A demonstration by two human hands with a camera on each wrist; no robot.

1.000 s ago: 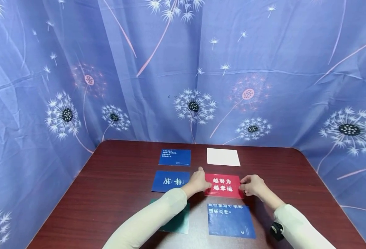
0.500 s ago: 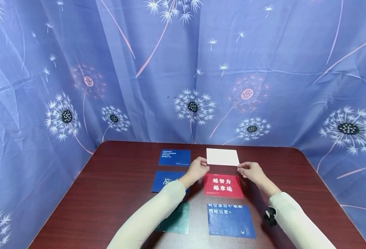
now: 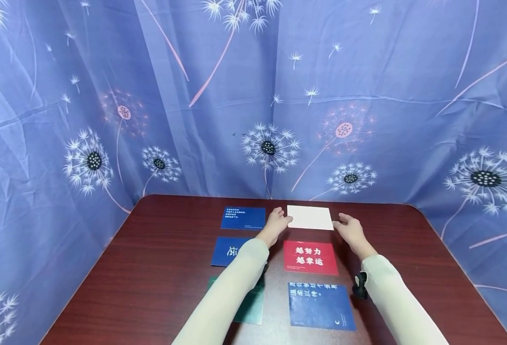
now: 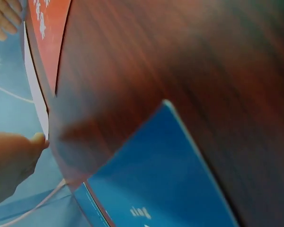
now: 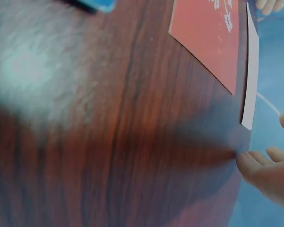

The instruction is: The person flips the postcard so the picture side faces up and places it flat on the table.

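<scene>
A blank white card (image 3: 310, 217) lies at the back of the table, seen edge-on as a thin strip in both wrist views. My left hand (image 3: 275, 226) is at its left side, thumb touching the card's edge and fingers extended. On the other side my right hand (image 3: 350, 233) has relaxed fingers right by the card's right edge; the right wrist view shows a small gap there. Neither hand grips anything. In front of the white card lies a red card (image 3: 310, 258) with white lettering.
Below the red card is a blue card (image 3: 321, 306) with a moon mark. The left column has a blue text card (image 3: 243, 218), another blue card (image 3: 225, 251) and a green card (image 3: 253, 306), the last two partly behind the left sleeve. A dandelion-print curtain (image 3: 219, 143) hangs behind the table.
Both hands have moved from the sides of the red card back to the sides of the white card. Their fingers have loosened. The cards keep their places.
</scene>
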